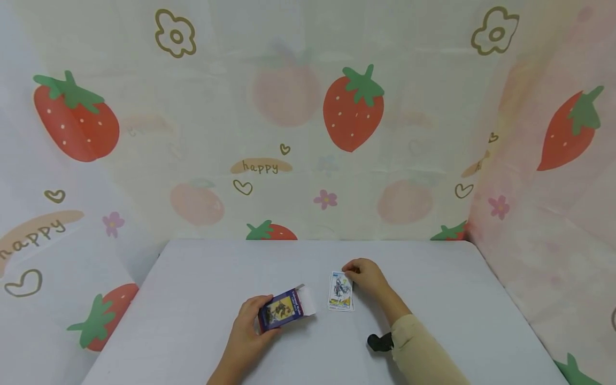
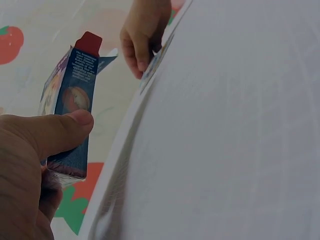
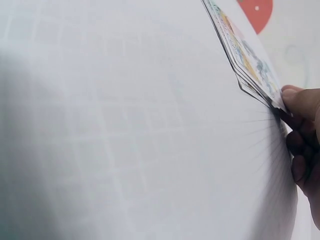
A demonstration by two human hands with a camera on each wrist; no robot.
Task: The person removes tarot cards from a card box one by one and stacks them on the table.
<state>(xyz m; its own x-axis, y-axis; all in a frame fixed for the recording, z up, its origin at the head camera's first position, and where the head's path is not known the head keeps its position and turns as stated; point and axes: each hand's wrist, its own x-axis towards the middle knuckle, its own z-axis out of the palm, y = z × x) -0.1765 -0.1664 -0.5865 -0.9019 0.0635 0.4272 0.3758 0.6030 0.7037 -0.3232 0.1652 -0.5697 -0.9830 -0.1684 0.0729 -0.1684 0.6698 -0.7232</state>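
Apart | left hand (image 1: 247, 327) grips box (image 1: 282, 309) | right hand (image 1: 369, 278) pinches cards (image 1: 340, 293) at edge

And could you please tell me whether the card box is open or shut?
Open: the card box has end flaps sticking out.

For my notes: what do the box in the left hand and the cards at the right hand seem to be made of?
Box: likely printed cardboard, smooth-looking; its open flaps look thin and flat. Crinkled, clear-looking film at its lower end might be plastic.

Cards: probably stiff printed paper, smooth-looking, judging by their thin edges; plastic can't be ruled out.
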